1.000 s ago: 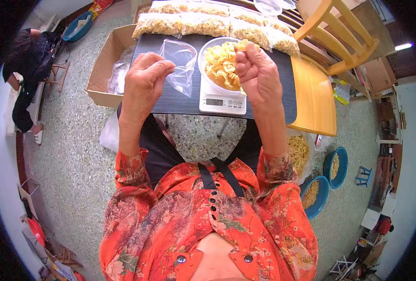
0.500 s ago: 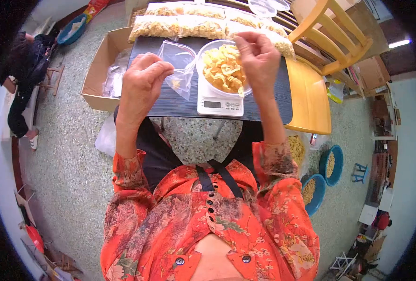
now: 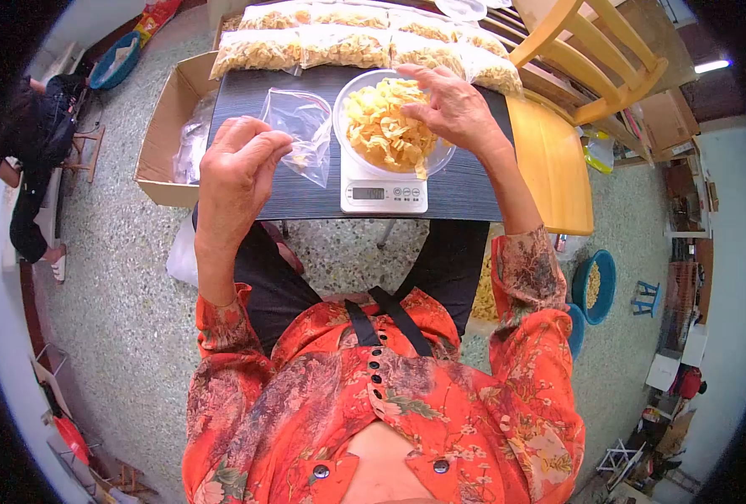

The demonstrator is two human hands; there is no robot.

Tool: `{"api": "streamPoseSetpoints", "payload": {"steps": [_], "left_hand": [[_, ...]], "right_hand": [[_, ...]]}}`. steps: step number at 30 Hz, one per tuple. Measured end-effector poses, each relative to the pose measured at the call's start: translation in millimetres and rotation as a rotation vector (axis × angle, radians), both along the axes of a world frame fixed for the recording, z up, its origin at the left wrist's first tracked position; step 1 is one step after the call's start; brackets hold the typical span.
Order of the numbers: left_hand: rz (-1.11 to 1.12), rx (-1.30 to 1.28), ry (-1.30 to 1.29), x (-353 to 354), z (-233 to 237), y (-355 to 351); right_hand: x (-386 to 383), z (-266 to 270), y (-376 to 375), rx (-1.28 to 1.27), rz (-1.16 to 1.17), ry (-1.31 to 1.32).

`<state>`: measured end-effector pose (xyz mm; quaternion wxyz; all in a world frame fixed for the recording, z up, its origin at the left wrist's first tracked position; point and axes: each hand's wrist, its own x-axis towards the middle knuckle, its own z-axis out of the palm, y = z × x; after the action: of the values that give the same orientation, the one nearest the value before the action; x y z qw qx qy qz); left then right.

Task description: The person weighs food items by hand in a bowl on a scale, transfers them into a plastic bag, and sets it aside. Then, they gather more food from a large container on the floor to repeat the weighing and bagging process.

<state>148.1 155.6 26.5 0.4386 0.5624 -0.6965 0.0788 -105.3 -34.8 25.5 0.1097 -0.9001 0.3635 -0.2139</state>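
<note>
Currently pinches the clear bag (image 3: pixel 305 139) at its near left part with the left hand (image 3: pixel 240 164), thumb and forefinger pressed together on the plastic, over the left side of the dark table (image 3: pixel 474 197). Holds the right hand (image 3: pixel 453 109) palm down over the far right part of the round bowl (image 3: pixel 344 155), with thumb and fingers apart; cannot tell whether or not it touches the yellow chips (image 3: pixel 385 134) heaped inside. Has the bowl sitting on the white scale (image 3: pixel 406 202), near the table's front edge and just right of the clear bag. Shows lit digits on the scale's display, too small to read surely.

Lines up filled bags (image 3: pixel 347 49) in rows across the far edge of the table, beyond the bowl. Places an open cardboard box (image 3: pixel 161 164) with plastic inside at the table's left, and a yellow wooden chair (image 3: pixel 549 168) against its right. Sets a blue basin (image 3: pixel 610 294) of pale pieces on the speckled floor (image 3: pixel 137 336) to the right, near a small blue stool (image 3: pixel 646 298). At far left, includes another person (image 3: pixel 36 160) in dark clothes, well apart from the table.
</note>
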Motion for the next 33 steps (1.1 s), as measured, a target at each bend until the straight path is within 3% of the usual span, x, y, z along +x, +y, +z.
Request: {"api": "streamPoseSetpoints", "payload": {"steps": [3,9,14,20,33], "left_hand": [[0.007,0.008,-0.017,-1,1,1],[0.004,0.01,-0.03,-3,0,-1],[0.011,0.04,-0.042,-3,-1,-2],[0.011,0.027,-0.043,-2,-5,-5],[0.011,0.053,-0.046,0,-8,-7]], "right_hand": [[2,-1,-2,0.031,0.005,0.121],[2,-7,8,-0.116,0.045,0.018],[2,-13,13,-0.385,0.108,-0.172],[2,-12,14,-0.354,0.096,-0.41],[8,-12,5,-0.147,0.028,-0.601]]}}
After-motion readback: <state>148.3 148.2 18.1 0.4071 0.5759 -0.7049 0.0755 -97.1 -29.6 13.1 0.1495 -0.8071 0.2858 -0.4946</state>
